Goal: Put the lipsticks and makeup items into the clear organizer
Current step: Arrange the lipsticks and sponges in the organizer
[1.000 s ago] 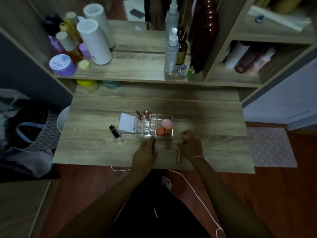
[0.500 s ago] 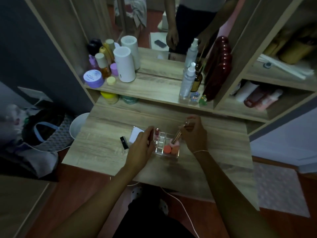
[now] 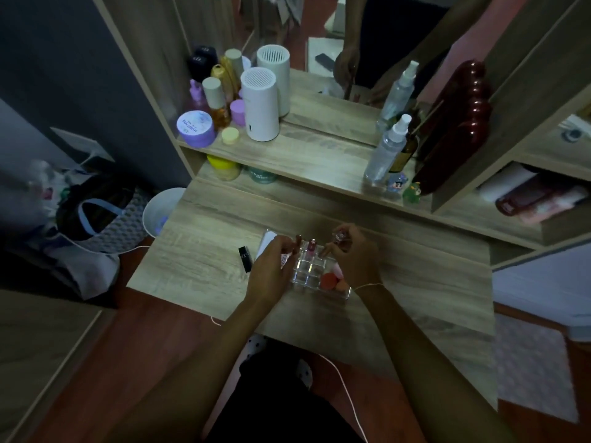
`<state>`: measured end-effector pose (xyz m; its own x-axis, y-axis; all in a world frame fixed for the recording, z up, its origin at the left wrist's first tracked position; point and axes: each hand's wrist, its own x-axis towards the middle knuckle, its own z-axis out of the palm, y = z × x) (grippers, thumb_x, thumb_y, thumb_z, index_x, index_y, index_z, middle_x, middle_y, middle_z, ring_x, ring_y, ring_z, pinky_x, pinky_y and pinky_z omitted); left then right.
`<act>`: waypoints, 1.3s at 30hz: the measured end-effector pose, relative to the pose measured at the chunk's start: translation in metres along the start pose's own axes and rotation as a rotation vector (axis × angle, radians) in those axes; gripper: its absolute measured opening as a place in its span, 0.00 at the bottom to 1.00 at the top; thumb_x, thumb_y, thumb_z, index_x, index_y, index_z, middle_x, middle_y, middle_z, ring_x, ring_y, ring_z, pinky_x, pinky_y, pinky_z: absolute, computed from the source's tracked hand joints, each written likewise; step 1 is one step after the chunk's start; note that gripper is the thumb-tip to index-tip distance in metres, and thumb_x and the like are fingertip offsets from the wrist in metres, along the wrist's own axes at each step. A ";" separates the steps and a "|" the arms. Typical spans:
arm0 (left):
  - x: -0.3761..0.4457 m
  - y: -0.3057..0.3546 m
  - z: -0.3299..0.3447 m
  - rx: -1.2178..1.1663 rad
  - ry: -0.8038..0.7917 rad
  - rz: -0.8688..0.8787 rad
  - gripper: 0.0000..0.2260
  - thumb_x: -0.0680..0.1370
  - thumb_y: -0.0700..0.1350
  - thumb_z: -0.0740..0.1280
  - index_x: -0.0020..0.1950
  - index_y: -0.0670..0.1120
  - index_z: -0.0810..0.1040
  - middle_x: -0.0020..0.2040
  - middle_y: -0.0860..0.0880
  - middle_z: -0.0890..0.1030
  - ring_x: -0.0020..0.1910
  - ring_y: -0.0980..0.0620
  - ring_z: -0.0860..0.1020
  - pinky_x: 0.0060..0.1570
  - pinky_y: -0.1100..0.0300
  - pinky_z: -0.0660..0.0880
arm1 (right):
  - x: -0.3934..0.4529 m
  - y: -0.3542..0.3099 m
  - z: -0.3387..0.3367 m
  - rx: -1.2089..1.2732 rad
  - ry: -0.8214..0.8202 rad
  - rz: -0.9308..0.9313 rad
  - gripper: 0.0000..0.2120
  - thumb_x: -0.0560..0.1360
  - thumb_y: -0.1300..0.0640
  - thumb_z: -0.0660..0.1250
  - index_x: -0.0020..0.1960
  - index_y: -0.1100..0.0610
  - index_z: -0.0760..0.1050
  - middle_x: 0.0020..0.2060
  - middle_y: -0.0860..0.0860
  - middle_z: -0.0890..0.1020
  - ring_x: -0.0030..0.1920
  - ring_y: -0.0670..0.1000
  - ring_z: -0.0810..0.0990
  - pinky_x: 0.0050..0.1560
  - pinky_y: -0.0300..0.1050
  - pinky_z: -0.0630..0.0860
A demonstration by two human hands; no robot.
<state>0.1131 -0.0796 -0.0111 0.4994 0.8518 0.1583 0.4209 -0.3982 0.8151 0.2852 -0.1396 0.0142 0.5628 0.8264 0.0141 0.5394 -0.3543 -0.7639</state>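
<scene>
In the head view, the clear organizer [image 3: 315, 276] sits on the wooden desk [image 3: 204, 260], with lipsticks [image 3: 311, 247] upright in its back slots. The right hand [image 3: 355, 257] pinches a slim makeup tube [image 3: 339, 235] above the organizer's far edge. The left hand [image 3: 271, 270] rests against its left side, fingers loosely curled; whether it grips anything I cannot tell.

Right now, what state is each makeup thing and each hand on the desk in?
Clear plastic organizer: flat on the wooden desk, partly filled.
Two upright lipsticks: standing in the back slots.
Round sponges, red, orange and pink: lying in the right compartment.
Small black lipstick tube: outside the organizer, lying on the desk.
Left hand: over the organizer's left side, grip unclear.
Right hand: pinching a slim item over the organizer.
</scene>
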 end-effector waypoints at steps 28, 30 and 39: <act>0.000 -0.020 0.013 0.056 -0.104 -0.186 0.06 0.77 0.46 0.68 0.52 0.50 0.74 0.49 0.51 0.80 0.43 0.54 0.79 0.43 0.58 0.78 | -0.006 0.003 0.020 -0.090 -0.104 -0.031 0.13 0.72 0.62 0.71 0.56 0.57 0.76 0.48 0.56 0.83 0.47 0.53 0.82 0.51 0.55 0.81; 0.000 -0.018 0.012 0.054 -0.102 -0.182 0.07 0.76 0.45 0.68 0.53 0.49 0.74 0.50 0.51 0.80 0.43 0.53 0.79 0.43 0.58 0.78 | -0.006 0.003 0.019 -0.099 -0.107 -0.028 0.14 0.72 0.61 0.71 0.57 0.58 0.76 0.49 0.57 0.83 0.48 0.54 0.82 0.51 0.55 0.81; -0.009 -0.017 0.000 0.023 -0.079 -0.161 0.11 0.76 0.45 0.70 0.55 0.52 0.73 0.52 0.51 0.80 0.44 0.57 0.79 0.45 0.57 0.79 | -0.016 0.000 0.008 -0.041 -0.076 -0.046 0.21 0.70 0.62 0.73 0.62 0.60 0.74 0.54 0.57 0.81 0.51 0.50 0.79 0.55 0.54 0.79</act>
<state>0.1017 -0.0803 -0.0267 0.4817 0.8761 -0.0188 0.5175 -0.2670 0.8130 0.2711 -0.1496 0.0091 0.4888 0.8724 -0.0019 0.5895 -0.3319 -0.7364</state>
